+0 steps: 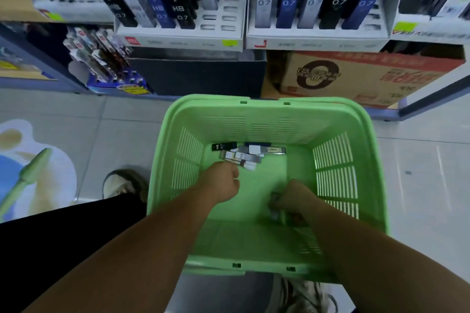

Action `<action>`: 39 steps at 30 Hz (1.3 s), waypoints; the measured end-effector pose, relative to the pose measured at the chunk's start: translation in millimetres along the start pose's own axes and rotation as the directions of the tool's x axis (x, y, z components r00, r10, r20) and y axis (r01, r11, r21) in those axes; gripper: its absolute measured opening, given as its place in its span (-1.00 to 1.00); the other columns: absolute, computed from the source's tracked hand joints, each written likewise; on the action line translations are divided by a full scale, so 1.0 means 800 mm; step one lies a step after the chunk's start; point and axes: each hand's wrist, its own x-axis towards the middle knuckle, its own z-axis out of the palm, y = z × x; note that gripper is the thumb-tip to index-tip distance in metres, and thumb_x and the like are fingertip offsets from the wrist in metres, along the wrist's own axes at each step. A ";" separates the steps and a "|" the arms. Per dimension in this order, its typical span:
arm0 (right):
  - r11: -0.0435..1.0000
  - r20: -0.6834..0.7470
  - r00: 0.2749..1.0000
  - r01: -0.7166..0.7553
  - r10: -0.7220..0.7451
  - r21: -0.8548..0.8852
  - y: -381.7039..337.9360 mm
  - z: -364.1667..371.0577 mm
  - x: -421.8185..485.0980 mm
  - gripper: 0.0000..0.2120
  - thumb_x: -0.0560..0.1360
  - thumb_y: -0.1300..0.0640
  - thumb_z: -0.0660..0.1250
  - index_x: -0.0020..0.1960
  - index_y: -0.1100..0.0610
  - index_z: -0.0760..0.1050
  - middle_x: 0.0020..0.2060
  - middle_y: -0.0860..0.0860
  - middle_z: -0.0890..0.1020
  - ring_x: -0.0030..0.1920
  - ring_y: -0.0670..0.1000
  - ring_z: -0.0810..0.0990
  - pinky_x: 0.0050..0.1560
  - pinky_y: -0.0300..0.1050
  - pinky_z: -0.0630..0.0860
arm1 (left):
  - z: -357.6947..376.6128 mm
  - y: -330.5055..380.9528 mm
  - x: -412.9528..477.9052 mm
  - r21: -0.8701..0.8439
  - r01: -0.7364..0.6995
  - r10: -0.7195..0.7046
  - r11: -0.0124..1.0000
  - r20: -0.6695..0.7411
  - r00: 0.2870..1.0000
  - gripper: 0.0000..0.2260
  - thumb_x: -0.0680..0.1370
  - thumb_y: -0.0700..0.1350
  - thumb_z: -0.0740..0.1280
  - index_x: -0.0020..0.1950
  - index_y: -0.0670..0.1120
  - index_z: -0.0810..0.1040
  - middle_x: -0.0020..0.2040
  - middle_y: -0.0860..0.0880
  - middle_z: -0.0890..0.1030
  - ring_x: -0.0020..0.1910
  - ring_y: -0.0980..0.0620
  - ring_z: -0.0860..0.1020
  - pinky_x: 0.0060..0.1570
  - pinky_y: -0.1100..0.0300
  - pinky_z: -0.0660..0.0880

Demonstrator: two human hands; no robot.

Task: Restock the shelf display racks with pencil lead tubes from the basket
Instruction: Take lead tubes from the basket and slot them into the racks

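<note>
Left hand (223,181): inside the basket, knuckles up, fingers curled down at the near edge of the pile; whether it pinches a tube cannot be told.
Right hand (292,201): inside the basket, near the right wall, fingers curled round tubes (276,211); these are blurred, count unclear.
Pile (248,156): loose lead tubes, black, white and grey, lying flat on the basket bottom toward the far wall; one black tube reads "HB 07".
Basket (338,119): green plastic, slatted walls, standing on the floor between the person and the shelf.
Floor (419,160): pale tiles; a printed sticker (28,160) at the left.
Shoes: one (122,183) just left of the basket, one (302,295) at its near edge.
Racks: two white slotted trays, left (178,35) and right (318,37), side by side on the shelf above, holding upright tubes marked "HB 07" in black, blue and white; bare slots show at the left rack's right side.
Carton (356,79): brown, red print, under the shelf behind the basket.
</note>
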 end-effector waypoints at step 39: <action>0.874 -0.288 0.906 0.391 -0.311 0.287 -0.043 -0.022 0.061 -0.70 0.45 0.21 0.56 0.10 0.03 0.54 -0.14 -0.08 0.65 -0.24 -0.07 0.64 -0.42 -0.34 0.47 | 0.052 -0.032 0.048 -0.110 0.141 -0.160 0.984 -0.190 0.969 -0.36 0.24 0.11 0.69 0.15 -0.03 0.45 0.16 -0.08 0.41 0.12 -0.09 0.42 0.07 0.05 0.49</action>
